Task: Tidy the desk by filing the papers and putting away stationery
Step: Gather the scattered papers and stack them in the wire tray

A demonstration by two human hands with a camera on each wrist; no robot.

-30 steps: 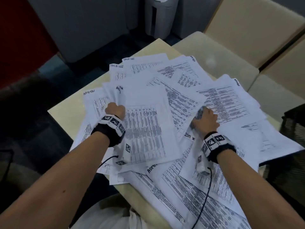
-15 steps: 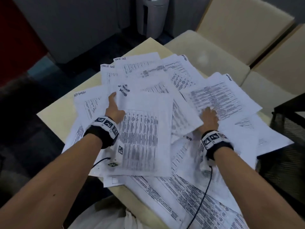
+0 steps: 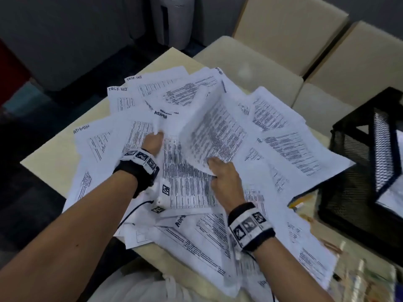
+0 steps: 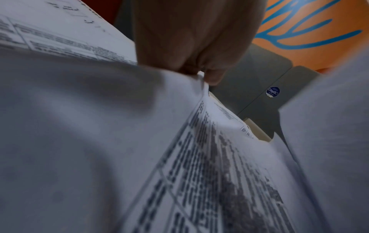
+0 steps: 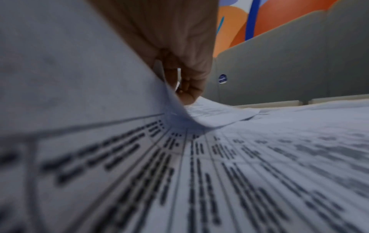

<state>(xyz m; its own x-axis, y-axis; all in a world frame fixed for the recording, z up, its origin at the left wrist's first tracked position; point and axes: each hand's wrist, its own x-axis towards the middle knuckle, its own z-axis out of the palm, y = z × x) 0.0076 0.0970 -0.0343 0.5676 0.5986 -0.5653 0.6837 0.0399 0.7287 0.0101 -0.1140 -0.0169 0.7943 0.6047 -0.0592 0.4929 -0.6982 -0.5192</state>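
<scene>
Low in the frame, loose papers (image 3: 196, 243) hang over the desk (image 3: 50, 158) edge and could slide off. In the middle, the right hand (image 3: 224, 177) pinches a bent sheet (image 3: 216, 129); the left hand (image 3: 152, 142) pinches another. Pulling fast could tear them. The black mesh tray (image 3: 368, 153) waits at far right.

The right hand (image 3: 222, 177) has moved left from the far sheets and now pinches the near edge of a printed sheet (image 3: 214, 136), lifting it so it curls above its fingers (image 5: 189, 93). The left hand (image 3: 153, 142) has slid forward, pinching another sheet (image 3: 187, 182) at its top edge.
</scene>
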